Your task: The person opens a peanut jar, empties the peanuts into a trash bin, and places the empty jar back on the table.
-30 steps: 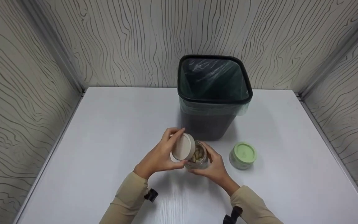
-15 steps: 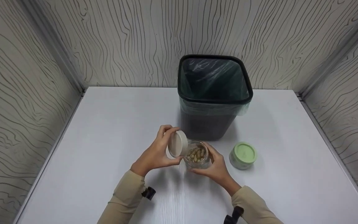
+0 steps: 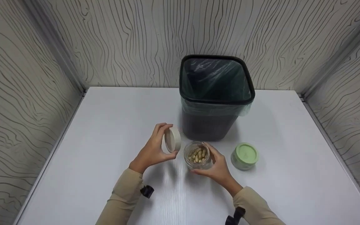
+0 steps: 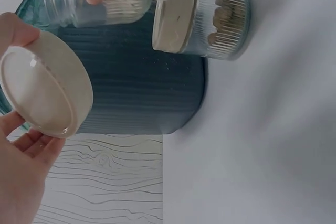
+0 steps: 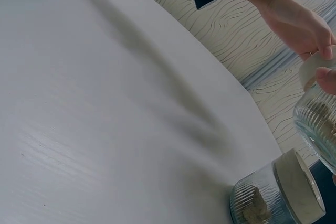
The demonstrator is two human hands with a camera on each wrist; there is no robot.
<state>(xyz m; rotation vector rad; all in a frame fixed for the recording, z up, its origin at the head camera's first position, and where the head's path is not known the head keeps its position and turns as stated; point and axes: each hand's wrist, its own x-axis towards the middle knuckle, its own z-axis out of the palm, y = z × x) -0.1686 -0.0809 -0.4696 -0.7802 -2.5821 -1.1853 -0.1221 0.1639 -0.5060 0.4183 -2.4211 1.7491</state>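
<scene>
My left hand (image 3: 152, 150) pinches a round off-white lid (image 3: 172, 139) by its rim, tilted on edge to the left of the jar. In the left wrist view the lid (image 4: 50, 87) sits between thumb and fingers, its hollow side partly showing. My right hand (image 3: 216, 167) grips an uncovered ribbed glass jar (image 3: 187, 162) round its right side. Inside lie several tan pieces that look like peanuts in the shell (image 3: 197, 155). A gap separates lid and jar. Beside my right hand, a second glass jar (image 3: 240, 165) wears a light green lid (image 3: 246, 153).
A dark waste bin (image 3: 205, 126) with a thin green liner stands just beyond both hands, its mouth facing up. The white table (image 3: 105, 125) is bounded by wood-patterned panels (image 3: 130, 40) at the back and sides.
My left hand has moved left and slightly away from me with the lid, turning it on edge. The jar's mouth and contents are uncovered now. My right hand has stayed nearly still.
</scene>
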